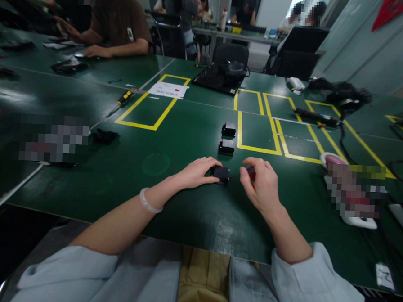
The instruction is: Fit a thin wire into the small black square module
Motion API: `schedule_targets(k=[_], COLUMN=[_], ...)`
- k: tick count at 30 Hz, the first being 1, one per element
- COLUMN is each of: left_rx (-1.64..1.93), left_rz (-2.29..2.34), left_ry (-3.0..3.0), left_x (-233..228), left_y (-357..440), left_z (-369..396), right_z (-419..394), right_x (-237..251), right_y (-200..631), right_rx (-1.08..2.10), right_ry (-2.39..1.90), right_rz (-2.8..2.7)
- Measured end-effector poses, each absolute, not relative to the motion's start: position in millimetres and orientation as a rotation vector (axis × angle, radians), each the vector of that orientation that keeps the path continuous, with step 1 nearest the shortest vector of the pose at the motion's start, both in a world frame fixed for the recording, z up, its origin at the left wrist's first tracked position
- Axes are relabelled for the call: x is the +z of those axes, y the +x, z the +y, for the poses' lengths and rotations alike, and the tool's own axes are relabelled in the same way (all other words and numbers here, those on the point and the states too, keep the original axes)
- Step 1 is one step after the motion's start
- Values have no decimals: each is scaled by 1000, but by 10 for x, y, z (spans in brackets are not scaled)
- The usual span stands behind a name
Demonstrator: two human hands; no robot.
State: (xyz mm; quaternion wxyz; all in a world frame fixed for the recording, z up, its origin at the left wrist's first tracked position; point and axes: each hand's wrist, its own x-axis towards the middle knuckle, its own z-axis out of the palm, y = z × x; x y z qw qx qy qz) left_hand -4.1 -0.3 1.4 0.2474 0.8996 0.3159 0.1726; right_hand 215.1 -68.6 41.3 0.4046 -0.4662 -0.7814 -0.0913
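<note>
On the green table (188, 137), both hands flank a black box (220, 173).

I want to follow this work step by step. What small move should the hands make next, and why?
Probably bring the right hand leftward, so the small reddish part it pinches meets the black box. The left hand already rests on that box and steadies it on the green table, and only a small gap lies between the two hands. What the part is, I cannot tell.
</note>
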Motion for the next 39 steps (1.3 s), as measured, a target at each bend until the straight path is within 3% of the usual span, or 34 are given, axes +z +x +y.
schedule_targets(k=[39], left_rx=[463], left_rz=[863], left_ry=[2446], left_x=[25], left_y=[-43], left_z=[-3], right_z=[-682], right_x=[430], right_y=[2150], right_rx=[-259], right_ry=[-1188], right_rz=[-1971])
